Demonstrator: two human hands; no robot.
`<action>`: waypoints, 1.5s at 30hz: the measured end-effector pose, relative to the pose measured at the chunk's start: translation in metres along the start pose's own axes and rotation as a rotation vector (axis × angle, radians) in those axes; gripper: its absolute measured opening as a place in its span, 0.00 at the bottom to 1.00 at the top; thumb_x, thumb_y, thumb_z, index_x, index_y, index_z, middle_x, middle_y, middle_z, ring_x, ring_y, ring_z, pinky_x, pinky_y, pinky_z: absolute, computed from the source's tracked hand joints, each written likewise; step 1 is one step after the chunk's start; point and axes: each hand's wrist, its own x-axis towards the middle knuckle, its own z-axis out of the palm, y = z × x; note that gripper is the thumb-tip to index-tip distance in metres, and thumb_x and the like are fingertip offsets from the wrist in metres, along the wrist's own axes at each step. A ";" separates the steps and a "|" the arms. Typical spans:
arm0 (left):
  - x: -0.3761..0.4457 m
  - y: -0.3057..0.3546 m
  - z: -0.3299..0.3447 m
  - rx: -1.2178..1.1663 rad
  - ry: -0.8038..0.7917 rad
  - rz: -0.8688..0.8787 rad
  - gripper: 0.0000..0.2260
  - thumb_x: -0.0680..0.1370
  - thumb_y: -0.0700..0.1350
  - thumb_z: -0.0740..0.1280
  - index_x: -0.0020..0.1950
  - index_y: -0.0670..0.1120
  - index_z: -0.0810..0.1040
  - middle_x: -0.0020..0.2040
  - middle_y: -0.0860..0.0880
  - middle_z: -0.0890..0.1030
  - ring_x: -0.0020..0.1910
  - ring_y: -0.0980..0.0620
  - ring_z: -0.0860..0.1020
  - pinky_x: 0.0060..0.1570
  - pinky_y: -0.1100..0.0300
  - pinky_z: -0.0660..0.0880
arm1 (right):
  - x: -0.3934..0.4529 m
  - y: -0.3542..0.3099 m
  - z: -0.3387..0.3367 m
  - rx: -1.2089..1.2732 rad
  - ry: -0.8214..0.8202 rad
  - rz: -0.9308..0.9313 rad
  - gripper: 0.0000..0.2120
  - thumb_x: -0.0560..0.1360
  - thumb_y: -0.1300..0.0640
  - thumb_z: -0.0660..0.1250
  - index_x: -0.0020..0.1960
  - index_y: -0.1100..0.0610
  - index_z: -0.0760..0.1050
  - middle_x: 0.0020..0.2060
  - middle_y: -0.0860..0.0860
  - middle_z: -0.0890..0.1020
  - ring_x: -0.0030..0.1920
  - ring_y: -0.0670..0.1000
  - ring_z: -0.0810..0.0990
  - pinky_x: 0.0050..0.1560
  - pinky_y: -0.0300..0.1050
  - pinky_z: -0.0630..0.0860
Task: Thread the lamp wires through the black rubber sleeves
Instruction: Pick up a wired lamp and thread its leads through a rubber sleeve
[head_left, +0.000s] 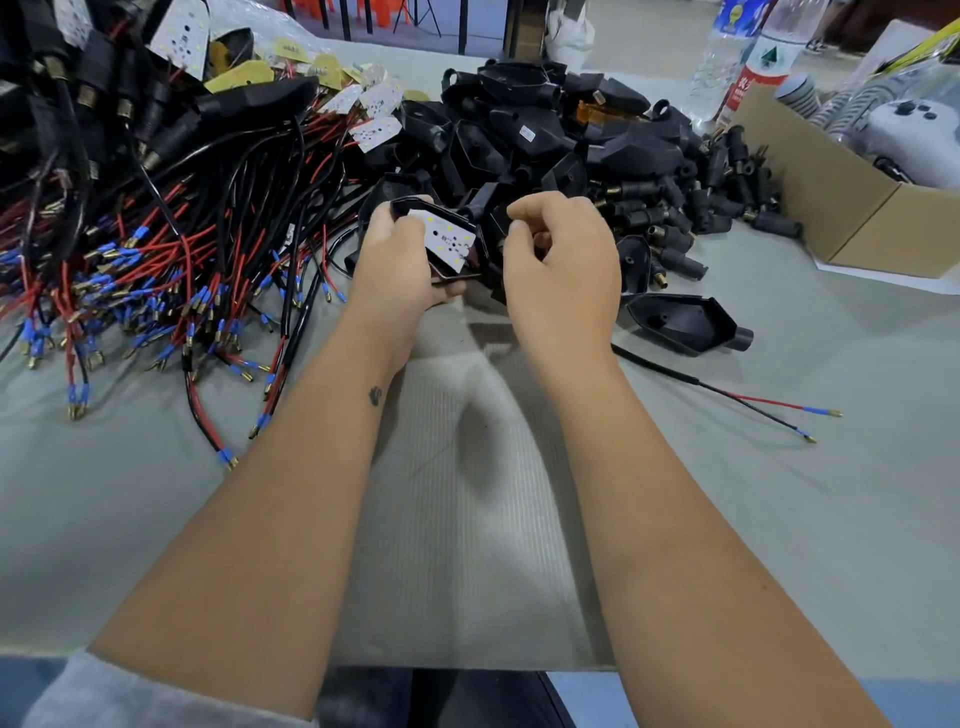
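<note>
My left hand (402, 265) grips a black lamp housing with a white LED board (448, 240) set in it, held above the table's middle. Just right of it, my right hand (563, 270) has its fingers curled at the housing's right end; what they pinch is hidden. From under my right wrist a black sheathed wire (670, 371) runs right along the table and splits into a red and a black lead with blue terminals (810, 415). Loose black rubber sleeves (727, 192) with brass ends lie behind my right hand.
A big tangle of red and black wires (171, 260) with LED boards covers the left. A heap of black housings (545, 135) sits behind my hands, one housing (685, 322) lying alone. A cardboard box (841, 208) and water bottles (737, 57) stand at the right.
</note>
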 end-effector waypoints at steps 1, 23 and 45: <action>0.000 0.000 0.000 0.010 0.000 0.006 0.12 0.81 0.39 0.52 0.52 0.51 0.73 0.47 0.46 0.81 0.41 0.49 0.80 0.32 0.60 0.77 | 0.000 0.000 0.001 0.016 -0.018 0.019 0.08 0.77 0.59 0.63 0.52 0.53 0.80 0.46 0.46 0.77 0.51 0.51 0.77 0.54 0.52 0.74; -0.010 0.007 -0.006 0.109 -0.127 0.084 0.12 0.82 0.44 0.56 0.54 0.53 0.78 0.55 0.41 0.83 0.46 0.49 0.80 0.39 0.57 0.78 | -0.001 0.002 0.010 0.202 -0.289 0.198 0.09 0.78 0.55 0.65 0.40 0.46 0.73 0.30 0.44 0.76 0.31 0.42 0.71 0.34 0.37 0.64; -0.007 0.017 -0.019 -0.063 -0.014 -0.016 0.07 0.81 0.49 0.64 0.44 0.51 0.78 0.36 0.51 0.81 0.33 0.53 0.78 0.28 0.65 0.70 | -0.005 -0.022 -0.005 0.382 -0.533 0.322 0.06 0.76 0.59 0.70 0.53 0.56 0.80 0.43 0.61 0.85 0.38 0.53 0.79 0.45 0.57 0.79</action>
